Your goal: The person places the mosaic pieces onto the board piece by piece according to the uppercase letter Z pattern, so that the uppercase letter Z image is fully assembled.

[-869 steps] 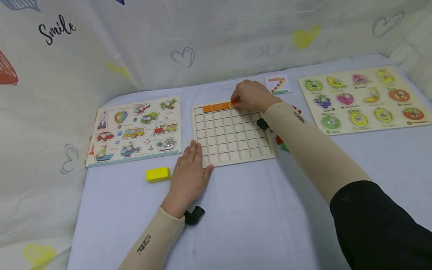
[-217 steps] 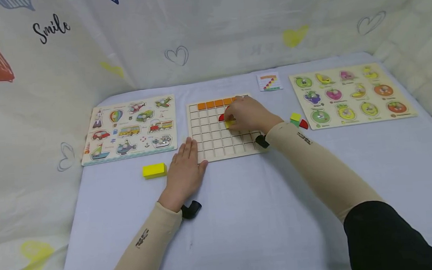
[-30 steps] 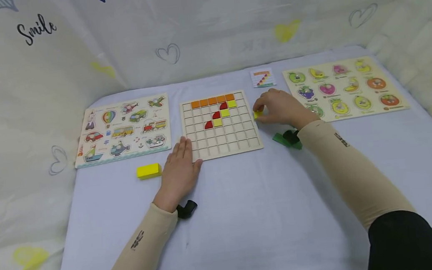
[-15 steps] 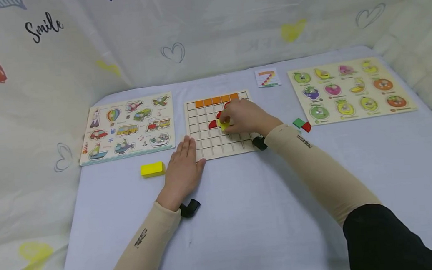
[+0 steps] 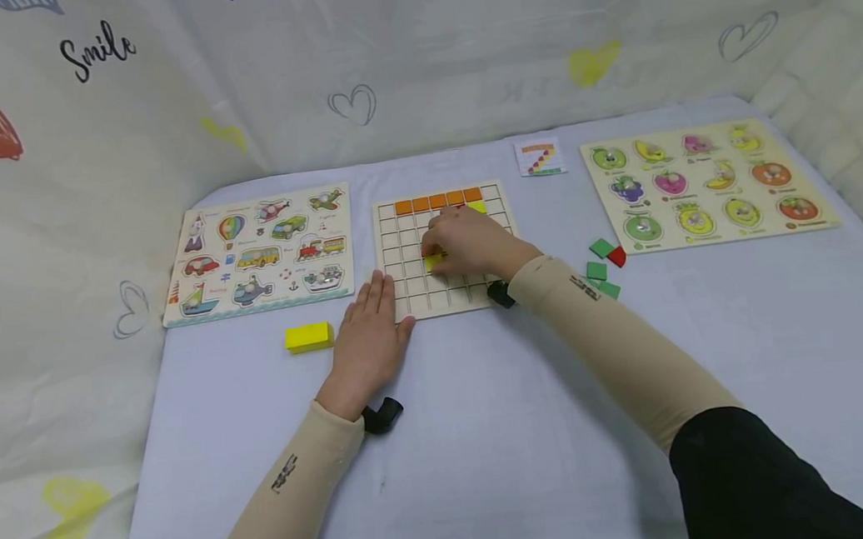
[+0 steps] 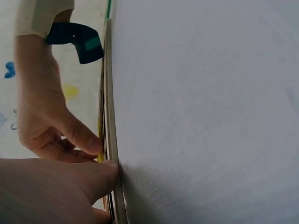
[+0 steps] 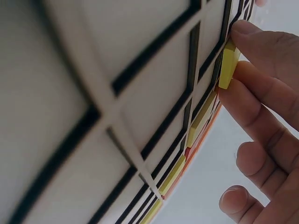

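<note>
A wooden grid board [image 5: 422,303] lies mid-table, its upper row bearing several orange tiles [image 5: 437,200]. Between thumb and fingers, my right hand [image 5: 470,237] pinches a yellow square tile [image 7: 227,65] over a cell near the board's middle; in the right wrist view this tile stands tilted. Other yellow tiles [image 7: 173,176] are seated in cells along a diagonal, with red pieces beside them mostly hidden by the hand. My left hand [image 5: 365,341] rests flat with straight fingers along the board's left edge, thumb at its lower left corner.
Loose green tiles [image 5: 596,270] and a red quarter-circle [image 5: 616,256] lie right of the board. A pattern card [image 5: 540,157] is behind it. A vehicle puzzle [image 5: 258,256] is at left, a fruit puzzle [image 5: 711,183] at right. A yellow block [image 5: 309,337] sits by the left hand.
Over the longer span, the orange row grew and a diagonal of red and yellow pieces appeared. In the last second my right hand carried a yellow tile leftward from beside the board onto the grid.
</note>
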### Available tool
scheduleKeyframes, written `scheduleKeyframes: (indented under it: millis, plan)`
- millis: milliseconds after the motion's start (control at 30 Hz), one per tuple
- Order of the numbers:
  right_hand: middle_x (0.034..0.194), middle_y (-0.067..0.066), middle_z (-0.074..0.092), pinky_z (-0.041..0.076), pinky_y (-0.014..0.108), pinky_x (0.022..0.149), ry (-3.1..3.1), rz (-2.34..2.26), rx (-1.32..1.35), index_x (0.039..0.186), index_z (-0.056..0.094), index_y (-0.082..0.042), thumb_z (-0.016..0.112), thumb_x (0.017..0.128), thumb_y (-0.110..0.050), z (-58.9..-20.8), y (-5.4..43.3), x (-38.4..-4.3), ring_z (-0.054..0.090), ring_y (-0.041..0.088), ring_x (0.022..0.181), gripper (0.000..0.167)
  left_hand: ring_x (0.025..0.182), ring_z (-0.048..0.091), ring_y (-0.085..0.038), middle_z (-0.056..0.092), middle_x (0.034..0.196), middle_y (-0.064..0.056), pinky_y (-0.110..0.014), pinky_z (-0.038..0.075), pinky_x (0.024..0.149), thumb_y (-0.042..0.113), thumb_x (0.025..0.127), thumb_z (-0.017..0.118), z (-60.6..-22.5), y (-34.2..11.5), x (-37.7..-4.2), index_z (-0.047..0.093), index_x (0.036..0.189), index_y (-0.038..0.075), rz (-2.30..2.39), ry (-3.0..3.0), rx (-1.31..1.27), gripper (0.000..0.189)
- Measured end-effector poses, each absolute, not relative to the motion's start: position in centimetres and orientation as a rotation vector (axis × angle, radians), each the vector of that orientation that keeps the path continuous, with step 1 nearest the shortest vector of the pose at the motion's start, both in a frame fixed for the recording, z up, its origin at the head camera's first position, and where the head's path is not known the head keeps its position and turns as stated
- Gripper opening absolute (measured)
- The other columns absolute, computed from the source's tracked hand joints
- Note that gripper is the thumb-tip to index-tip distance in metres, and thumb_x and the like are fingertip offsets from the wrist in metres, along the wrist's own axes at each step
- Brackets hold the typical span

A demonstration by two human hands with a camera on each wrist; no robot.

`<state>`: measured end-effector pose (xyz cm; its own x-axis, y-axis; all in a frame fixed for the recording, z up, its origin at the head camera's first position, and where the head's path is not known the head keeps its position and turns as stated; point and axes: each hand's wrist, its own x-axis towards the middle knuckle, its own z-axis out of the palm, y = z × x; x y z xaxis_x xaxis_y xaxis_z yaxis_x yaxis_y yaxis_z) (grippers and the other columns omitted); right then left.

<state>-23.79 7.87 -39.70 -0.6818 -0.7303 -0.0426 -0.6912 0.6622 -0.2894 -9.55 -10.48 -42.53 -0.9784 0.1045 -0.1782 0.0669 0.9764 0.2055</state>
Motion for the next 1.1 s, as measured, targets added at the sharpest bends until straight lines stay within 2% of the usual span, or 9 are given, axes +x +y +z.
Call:
scheduleKeyframes:
  millis: [233, 633, 833, 1100]
  plan:
    - [0.107, -0.001, 0.075, 0.047, 0.043, 0.107, 2.731, -0.346, -1.191, 0.108, 0.080, -0.018, 0.080, 0.090, -0.026, -39.7, 7.7, -23.6, 0.062, 0.023, 0.106, 0.020, 0.163, 0.017, -0.035, 0.010, 0.176, -0.015, -0.055, 0.021, 0.131, 0.044, 0.109, 0.048, -42.5, -10.5, -9.6, 0.013, 0.166, 0.004, 0.289, 2.933, 0.125, 0.079]
    - [0.111, 0.000, 0.076, 0.048, 0.042, 0.107, 2.731, -0.377, -1.174, 0.114, 0.080, -0.017, 0.081, 0.090, -0.025, -39.2, 8.4, -23.3, 0.064, 0.023, 0.109, 0.025, 0.164, 0.014, -0.035, 0.008, 0.177, -0.014, -0.055, 0.019, 0.132, 0.045, 0.109, 0.048, -42.4, -10.5, -9.5, 0.012, 0.167, 0.004, 0.297, 2.917, 0.111, 0.079]
    - [0.110, 0.000, 0.076, 0.047, 0.045, 0.108, 2.767, -0.389, -1.012, 0.113, 0.080, -0.016, 0.079, 0.092, -0.026, -39.3, 11.9, -23.4, 0.062, 0.024, 0.111, 0.024, 0.164, 0.014, -0.036, 0.007, 0.176, -0.015, -0.056, 0.019, 0.132, 0.043, 0.109, 0.049, -42.5, -10.6, -9.5, 0.012, 0.166, 0.003, 0.293, 2.926, 0.098, 0.079]
    - [0.112, 0.004, 0.076, 0.049, 0.046, 0.105, 2.821, -0.348, -0.795, 0.117, 0.078, -0.013, 0.077, 0.093, -0.024, -39.5, 19.9, -23.0, 0.060, 0.026, 0.111, 0.026, 0.164, 0.013, -0.037, 0.007, 0.176, -0.017, -0.058, 0.019, 0.131, 0.042, 0.108, 0.050, -42.7, -10.4, -9.6, 0.013, 0.166, 0.001, 0.314, 2.923, 0.113, 0.080]
